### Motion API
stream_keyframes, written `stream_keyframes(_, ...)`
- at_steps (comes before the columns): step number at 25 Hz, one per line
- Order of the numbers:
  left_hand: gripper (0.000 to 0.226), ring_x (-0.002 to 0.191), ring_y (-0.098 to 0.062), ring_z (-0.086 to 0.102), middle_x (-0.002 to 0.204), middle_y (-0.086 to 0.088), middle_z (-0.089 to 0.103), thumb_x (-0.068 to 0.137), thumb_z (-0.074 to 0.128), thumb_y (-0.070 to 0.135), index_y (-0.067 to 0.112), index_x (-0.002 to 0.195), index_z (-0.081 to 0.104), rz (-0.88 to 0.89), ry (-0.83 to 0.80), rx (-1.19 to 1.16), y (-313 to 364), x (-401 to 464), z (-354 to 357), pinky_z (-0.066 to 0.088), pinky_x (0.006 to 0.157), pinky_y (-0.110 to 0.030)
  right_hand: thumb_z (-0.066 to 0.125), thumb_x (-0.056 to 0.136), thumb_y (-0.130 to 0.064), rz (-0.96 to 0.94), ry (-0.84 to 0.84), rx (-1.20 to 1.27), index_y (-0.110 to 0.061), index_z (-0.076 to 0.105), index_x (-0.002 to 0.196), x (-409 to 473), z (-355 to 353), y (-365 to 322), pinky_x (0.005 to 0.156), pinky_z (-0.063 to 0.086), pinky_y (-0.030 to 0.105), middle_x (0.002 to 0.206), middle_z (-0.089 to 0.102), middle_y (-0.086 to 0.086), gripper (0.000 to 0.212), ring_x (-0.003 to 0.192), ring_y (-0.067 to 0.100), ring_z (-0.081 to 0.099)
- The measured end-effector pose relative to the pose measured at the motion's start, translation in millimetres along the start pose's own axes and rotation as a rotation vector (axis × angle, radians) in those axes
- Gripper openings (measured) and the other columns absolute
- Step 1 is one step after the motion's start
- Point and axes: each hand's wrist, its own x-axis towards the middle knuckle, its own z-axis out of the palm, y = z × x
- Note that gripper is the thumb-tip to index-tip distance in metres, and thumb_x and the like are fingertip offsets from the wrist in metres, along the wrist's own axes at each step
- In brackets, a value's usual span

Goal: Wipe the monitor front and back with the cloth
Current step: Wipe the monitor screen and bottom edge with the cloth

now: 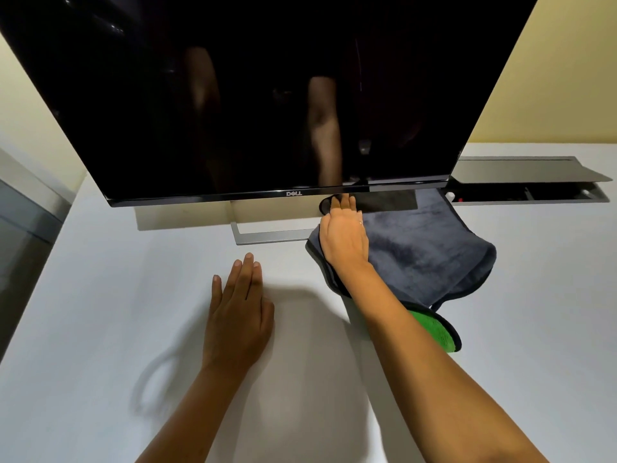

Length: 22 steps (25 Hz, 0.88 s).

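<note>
Reaching: the right hand [344, 235] is lying palm-down on the cloth [424, 252], its fingertips [344, 202] pushing in under the lower edge of the monitor [260, 105].

Right grip: the hand is lying flat and spread rather than closing; it is pressing on the cloth, and I cannot tell whether any fold is being pinched underneath.

Left hand [238, 315]: it is resting open on the table [100, 312], fingers straight, holding nothing, well apart from the cloth.

Cloth: it is lying grey side up on the table to the right of the stand [267, 237], its far edge tucked beneath the screen's lower right part, with a green corner [437, 330] turned over beside the right forearm.

Monitor: it is standing upright at the back of the table, screen dark and glossy (the arms are mirroring in it), and nothing is bracing it.

Risk, tipping: as I judge it, a hard wipe on the screen is likely to rock the panel backwards, because the left hand is not steadying the frame.

Risk, snagging: lifting the cloth fast may be catching its tucked edge on the bezel or stand foot.

Risk, smearing: bare fingertips are sitting close to the glass and could be leaving marks.

Risk, open tray [534, 192]: a trailing cloth corner could be dragging into the recessed cable tray at the right.
</note>
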Motion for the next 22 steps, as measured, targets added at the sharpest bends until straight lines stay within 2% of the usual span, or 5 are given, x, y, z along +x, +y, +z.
stream_keyframes(4,0.057,0.141,-0.025,0.028,0.150,-0.009,0.035,0.090,0.023,0.029,0.006,0.140,0.040,-0.001,-0.013,0.011,0.7,0.2,0.1,0.015,0.115,-0.046,0.029,0.098,-0.012,-0.010,0.076,0.069,-0.002,0.028,0.145,-39.9,6.1,-1.4,0.118,0.004,0.037,0.155,0.019,0.017,0.048,0.144,0.028,0.011)
stream_keyframes(10,0.058,0.139,-0.026,0.030,0.149,-0.010,0.036,0.089,0.023,0.029,0.006,0.139,0.041,0.001,-0.026,0.016,0.1,0.3,-1.0,0.018,0.114,-0.048,0.019,0.101,-0.019,0.045,-0.057,-0.109,-0.005,0.004,0.150,-70.7,9.0,-14.9,0.116,-0.004,0.040,0.157,-0.003,0.019,0.053,0.145,0.030,-0.003)
stream_keyframes(14,0.057,0.138,-0.029,0.033,0.147,-0.012,0.039,0.090,0.025,0.031,0.005,0.137,0.044,0.004,-0.029,0.003,-0.1,0.9,-0.2,0.018,0.113,-0.049,-0.001,0.093,-0.027,-0.130,-0.100,-0.136,-0.001,0.007,0.149,-79.1,21.6,-52.5,0.116,-0.002,0.045,0.156,0.002,0.023,0.062,0.145,0.034,0.001)
stream_keyframes(18,0.057,0.136,-0.031,0.036,0.146,-0.013,0.041,0.090,0.026,0.032,0.005,0.136,0.045,-0.008,-0.027,-0.013,-0.9,3.0,1.3,0.018,0.111,-0.050,0.014,0.100,-0.023,-0.168,-0.176,-0.144,-0.003,0.002,0.149,-79.2,23.3,-52.5,0.115,-0.009,0.043,0.157,-0.004,0.019,0.055,0.145,0.029,-0.006)
stream_keyframes(22,0.058,0.137,-0.030,0.035,0.147,-0.013,0.040,0.088,0.025,0.029,0.003,0.136,0.045,0.000,-0.028,0.008,0.7,1.2,-3.0,0.017,0.111,-0.048,0.020,0.101,-0.022,-0.025,-0.097,-0.117,-0.007,0.006,0.150,-73.2,8.9,-28.3,0.116,-0.007,0.041,0.158,-0.001,0.016,0.054,0.146,0.026,-0.003)
